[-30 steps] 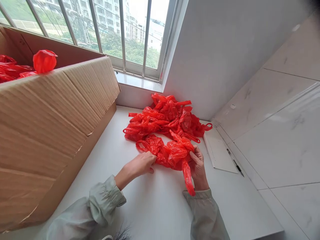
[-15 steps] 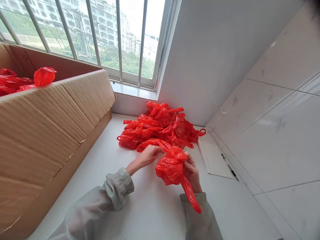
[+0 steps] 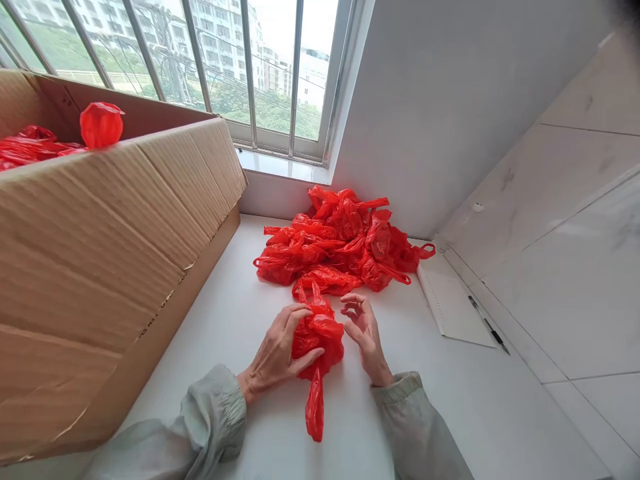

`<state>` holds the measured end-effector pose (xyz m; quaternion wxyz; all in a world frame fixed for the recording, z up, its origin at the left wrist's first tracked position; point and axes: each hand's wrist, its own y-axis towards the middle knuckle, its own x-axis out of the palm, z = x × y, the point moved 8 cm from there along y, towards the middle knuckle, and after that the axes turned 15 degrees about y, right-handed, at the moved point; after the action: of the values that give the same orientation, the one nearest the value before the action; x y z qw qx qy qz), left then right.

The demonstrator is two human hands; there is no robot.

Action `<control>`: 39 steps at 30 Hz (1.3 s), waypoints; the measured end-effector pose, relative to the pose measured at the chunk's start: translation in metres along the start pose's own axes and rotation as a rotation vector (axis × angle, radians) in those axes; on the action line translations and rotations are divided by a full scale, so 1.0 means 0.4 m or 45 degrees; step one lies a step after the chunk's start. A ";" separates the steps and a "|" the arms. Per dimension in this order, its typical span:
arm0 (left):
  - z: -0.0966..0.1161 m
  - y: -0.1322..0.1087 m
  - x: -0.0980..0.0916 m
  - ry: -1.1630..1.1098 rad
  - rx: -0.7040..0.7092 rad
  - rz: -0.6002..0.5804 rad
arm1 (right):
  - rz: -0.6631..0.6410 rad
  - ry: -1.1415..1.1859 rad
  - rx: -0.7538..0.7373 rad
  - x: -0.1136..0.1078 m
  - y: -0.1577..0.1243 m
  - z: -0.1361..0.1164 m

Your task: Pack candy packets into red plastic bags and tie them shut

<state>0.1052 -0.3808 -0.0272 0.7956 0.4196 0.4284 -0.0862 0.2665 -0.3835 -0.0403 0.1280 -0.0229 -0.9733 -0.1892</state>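
A crumpled red plastic bag (image 3: 323,340) rests on the white table in front of me, one handle loop hanging toward me and the other end pointing away. My left hand (image 3: 280,350) grips its left side, thumb across the near part and fingers over the top. Just right of the bag is my right hand (image 3: 365,337), open with curled fingers apart and nothing in it. Behind both hands lies a heap of similar red plastic bags (image 3: 340,243). What the bag contains is hidden.
A big cardboard box (image 3: 125,247) stands at the left, with more red bags (image 3: 35,150) inside and a knotted red bundle (image 3: 101,125) at its edge. To the right lie a notepad (image 3: 450,300) and a pen (image 3: 487,325) by the tiled wall. A barred window is behind.
The red bag has come down from the raised hands onto the table, a little left. My left hand has moved onto its side; my right hand has let go of it.
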 end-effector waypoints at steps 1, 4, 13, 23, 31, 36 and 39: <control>-0.003 -0.003 0.014 -0.021 0.025 -0.014 | -0.013 -0.113 -0.077 0.005 0.000 -0.019; -0.007 -0.003 0.033 -0.083 0.089 -0.008 | -0.197 -0.472 -0.260 0.058 -0.004 -0.048; -0.039 0.008 0.011 0.034 0.062 0.105 | -0.049 -0.716 -0.355 0.026 -0.007 0.004; -0.068 0.013 -0.025 0.098 0.037 0.254 | 0.292 -0.377 0.042 -0.046 -0.011 0.053; -0.206 -0.033 -0.044 -0.334 -0.711 0.406 | 0.650 0.212 0.036 -0.151 0.001 0.074; -0.234 -0.054 -0.052 -0.559 -0.785 0.598 | 0.693 0.224 -0.118 -0.204 0.015 0.053; -0.158 -0.035 -0.101 -0.269 -0.422 0.642 | 0.602 -0.006 -0.279 -0.190 0.014 -0.006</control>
<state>0.0347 -0.3517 -0.0226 0.8895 0.3659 0.2341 0.1417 0.3410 -0.3791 -0.0556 0.1632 -0.2638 -0.9150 -0.2581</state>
